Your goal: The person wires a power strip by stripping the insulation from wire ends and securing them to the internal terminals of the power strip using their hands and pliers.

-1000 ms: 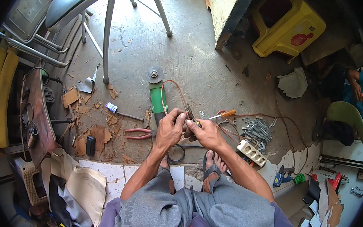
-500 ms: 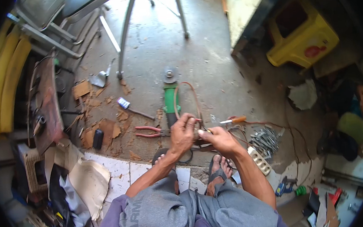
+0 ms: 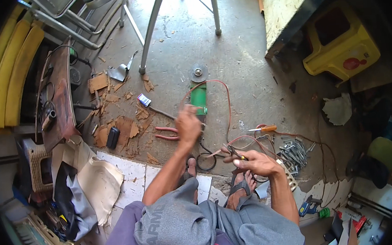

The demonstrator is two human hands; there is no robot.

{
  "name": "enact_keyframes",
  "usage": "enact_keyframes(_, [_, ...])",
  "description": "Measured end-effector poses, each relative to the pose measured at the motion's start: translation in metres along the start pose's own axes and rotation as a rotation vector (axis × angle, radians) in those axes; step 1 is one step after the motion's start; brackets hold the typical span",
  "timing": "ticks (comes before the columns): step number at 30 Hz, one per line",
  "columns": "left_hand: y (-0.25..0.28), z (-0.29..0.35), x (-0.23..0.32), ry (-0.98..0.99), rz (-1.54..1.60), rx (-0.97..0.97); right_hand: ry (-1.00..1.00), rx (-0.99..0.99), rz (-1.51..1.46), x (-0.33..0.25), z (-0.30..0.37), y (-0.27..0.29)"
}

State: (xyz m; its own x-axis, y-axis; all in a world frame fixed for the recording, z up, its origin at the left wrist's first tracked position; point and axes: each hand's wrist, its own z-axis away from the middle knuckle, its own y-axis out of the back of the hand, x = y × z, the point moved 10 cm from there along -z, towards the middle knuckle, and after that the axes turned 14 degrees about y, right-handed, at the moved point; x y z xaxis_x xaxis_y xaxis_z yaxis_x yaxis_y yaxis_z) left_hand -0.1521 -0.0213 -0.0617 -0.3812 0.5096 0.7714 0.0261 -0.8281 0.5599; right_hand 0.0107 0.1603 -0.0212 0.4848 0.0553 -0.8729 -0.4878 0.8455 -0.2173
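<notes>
My left hand (image 3: 189, 126), smeared by motion, is closed beside the green angle grinder (image 3: 198, 99). A thin red-brown wire (image 3: 228, 102) runs from this hand, arches across the grinder and drops toward my right hand. My right hand (image 3: 256, 163) grips dark pliers (image 3: 234, 153) with a touch of yellow, jaws pointing up and left. The grinder lies on the floor, disc at its far end. Red-handled pliers (image 3: 166, 133) and a hammer-like tool with a dark shaft (image 3: 162, 113) lie left of my left hand. A black cable loop (image 3: 206, 161) lies between my feet.
A knife-like tool with an orange handle (image 3: 268, 128) and a heap of metal bolts (image 3: 294, 152) lie right. A pale socket strip (image 3: 288, 176) is beside my right forearm. Cardboard scraps (image 3: 125, 130) litter the left; chair legs (image 3: 154, 29) stand ahead, a yellow plastic housing (image 3: 360, 40) far right.
My hands have moved apart: the left lifted away to the left, the right shifted right and down with the pliers. The wire loop has widened across the grinder. The whole view has shifted slightly.
</notes>
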Motion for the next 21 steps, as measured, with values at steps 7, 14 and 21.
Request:
enact_keyframes(7, [0.006,0.034,0.064,-0.113,0.163,-0.292,-0.064,0.657,1.137,0.002,0.036,0.101])
enact_keyframes(14, [-0.015,0.063,0.072,-0.105,0.279,-0.541,0.533,0.630,0.608,-0.124,-0.020,0.046])
enact_keyframes(21, [-0.010,0.080,0.078,-0.139,0.179,-0.570,0.568,0.645,0.696,-0.111,-0.015,0.030])
